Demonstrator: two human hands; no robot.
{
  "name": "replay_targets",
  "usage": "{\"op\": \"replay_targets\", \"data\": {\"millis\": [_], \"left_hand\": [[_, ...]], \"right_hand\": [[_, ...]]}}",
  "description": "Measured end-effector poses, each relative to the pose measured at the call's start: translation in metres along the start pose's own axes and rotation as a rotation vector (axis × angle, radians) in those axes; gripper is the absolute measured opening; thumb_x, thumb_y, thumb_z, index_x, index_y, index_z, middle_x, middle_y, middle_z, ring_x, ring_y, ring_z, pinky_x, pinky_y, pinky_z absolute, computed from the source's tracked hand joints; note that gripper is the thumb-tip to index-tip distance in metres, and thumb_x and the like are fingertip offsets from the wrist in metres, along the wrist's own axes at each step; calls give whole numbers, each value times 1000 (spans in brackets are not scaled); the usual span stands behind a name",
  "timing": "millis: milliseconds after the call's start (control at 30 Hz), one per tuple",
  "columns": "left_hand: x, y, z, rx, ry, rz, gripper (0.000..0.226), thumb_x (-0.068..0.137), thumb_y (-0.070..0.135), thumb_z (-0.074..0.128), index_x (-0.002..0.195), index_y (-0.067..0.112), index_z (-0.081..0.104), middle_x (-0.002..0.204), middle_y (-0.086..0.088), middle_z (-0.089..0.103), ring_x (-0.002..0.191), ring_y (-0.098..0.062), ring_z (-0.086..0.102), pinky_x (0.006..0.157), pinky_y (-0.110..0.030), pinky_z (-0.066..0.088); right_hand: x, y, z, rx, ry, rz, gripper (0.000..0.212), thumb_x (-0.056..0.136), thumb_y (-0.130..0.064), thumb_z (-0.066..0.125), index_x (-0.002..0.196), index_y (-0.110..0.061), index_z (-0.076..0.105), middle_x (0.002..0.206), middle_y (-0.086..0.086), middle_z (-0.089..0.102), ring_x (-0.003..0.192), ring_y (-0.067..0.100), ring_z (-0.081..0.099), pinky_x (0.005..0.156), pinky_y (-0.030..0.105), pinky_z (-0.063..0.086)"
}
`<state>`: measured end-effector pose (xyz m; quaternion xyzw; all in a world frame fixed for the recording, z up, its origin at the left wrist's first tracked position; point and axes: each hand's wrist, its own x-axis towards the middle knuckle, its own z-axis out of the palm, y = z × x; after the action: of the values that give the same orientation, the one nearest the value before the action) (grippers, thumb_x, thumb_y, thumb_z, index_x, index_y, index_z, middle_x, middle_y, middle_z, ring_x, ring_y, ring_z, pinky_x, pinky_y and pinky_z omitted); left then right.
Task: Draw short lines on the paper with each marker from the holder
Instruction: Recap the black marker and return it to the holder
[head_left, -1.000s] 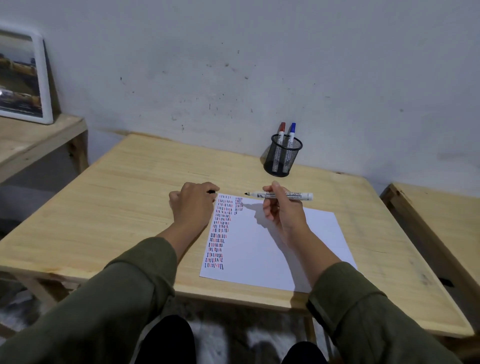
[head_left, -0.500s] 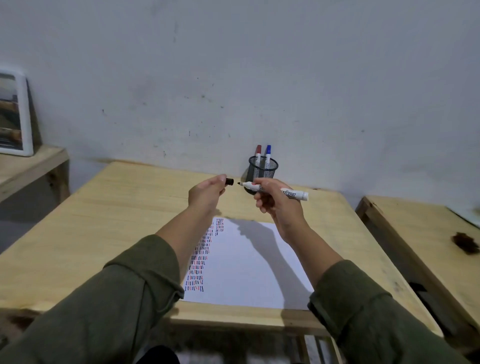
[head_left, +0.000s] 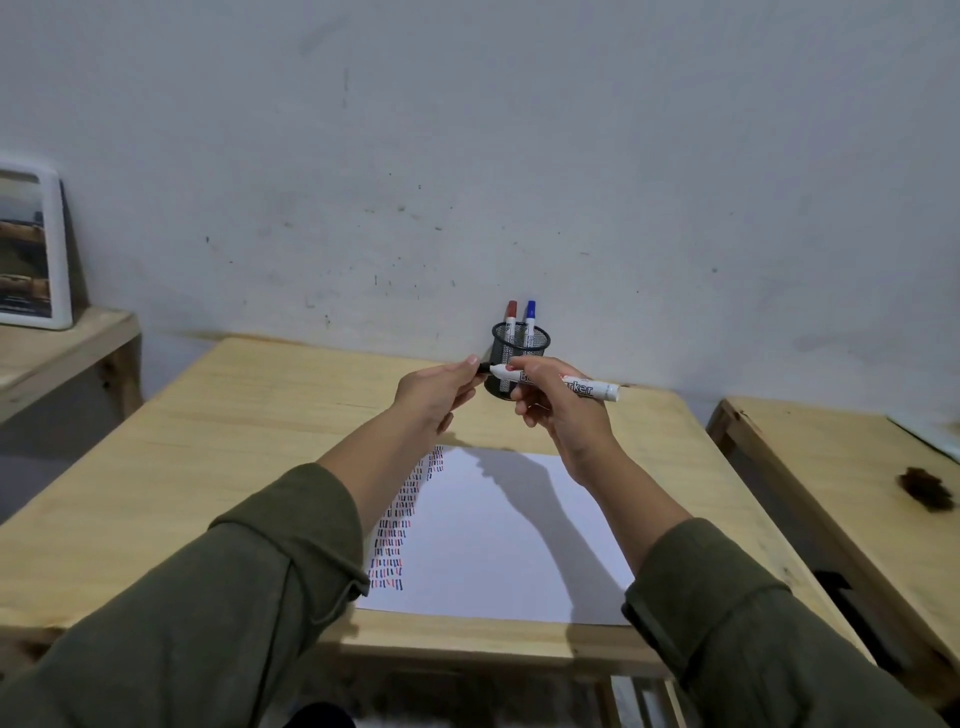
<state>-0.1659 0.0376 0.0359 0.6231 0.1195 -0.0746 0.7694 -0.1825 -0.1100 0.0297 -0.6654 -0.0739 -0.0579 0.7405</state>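
Above a wooden table (head_left: 208, 467), the right hand (head_left: 558, 410) grips a white marker (head_left: 587, 387), while the left hand (head_left: 436, 395) pinches its black cap (head_left: 484, 368) at the tip. Below lies paper (head_left: 509, 540) with short lines along its left edge. Just beyond the hands, a mesh holder (head_left: 521, 343) holds 2 markers, red (head_left: 511, 312) and blue (head_left: 530, 312).

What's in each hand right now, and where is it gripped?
Right hand grips the white marker around mid-barrel. Left hand pinches its black cap at the tip end.
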Motion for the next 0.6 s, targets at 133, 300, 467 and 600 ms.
{"op": "replay_targets", "data": {"millis": [133, 300, 467, 600], "left_hand": [[-1, 9, -4, 26, -55, -46, 12, 85, 38, 65, 84, 26, 64, 59, 16, 70, 71, 2, 58, 63, -23, 33], [-6, 8, 7, -208, -56, -54, 13, 88, 23, 63, 76, 22, 62, 44, 13, 63, 65, 0, 53, 58, -17, 31], [-6, 6, 9, -258, -85, -23, 14, 91, 17, 59, 78, 23, 62, 48, 12, 65, 69, -1, 53, 61, -18, 31], [0, 11, 5, -238, -99, 34, 18, 93, 14, 54, 83, 25, 64, 78, 9, 62, 75, 0, 54, 65, -18, 32]], "right_hand": [[-3, -9, -2, -65, -80, -50, 21, 93, -9, 50, 95, -8, 71, 71, 10, 59, 59, 18, 52, 52, 23, 40], [-2, -13, 5, 44, -37, -42, 22, 93, -10, 49, 97, -3, 69, 69, 10, 58, 57, 17, 50, 52, 22, 41], [-6, -8, 8, 179, -28, 13, 21, 93, -11, 50, 103, 0, 65, 73, 10, 58, 59, 17, 49, 51, 20, 43], [-8, -14, -4, 161, -254, 59, 32, 81, -19, 62, 113, -14, 64, 95, 6, 66, 77, 14, 63, 65, 21, 49]]}}
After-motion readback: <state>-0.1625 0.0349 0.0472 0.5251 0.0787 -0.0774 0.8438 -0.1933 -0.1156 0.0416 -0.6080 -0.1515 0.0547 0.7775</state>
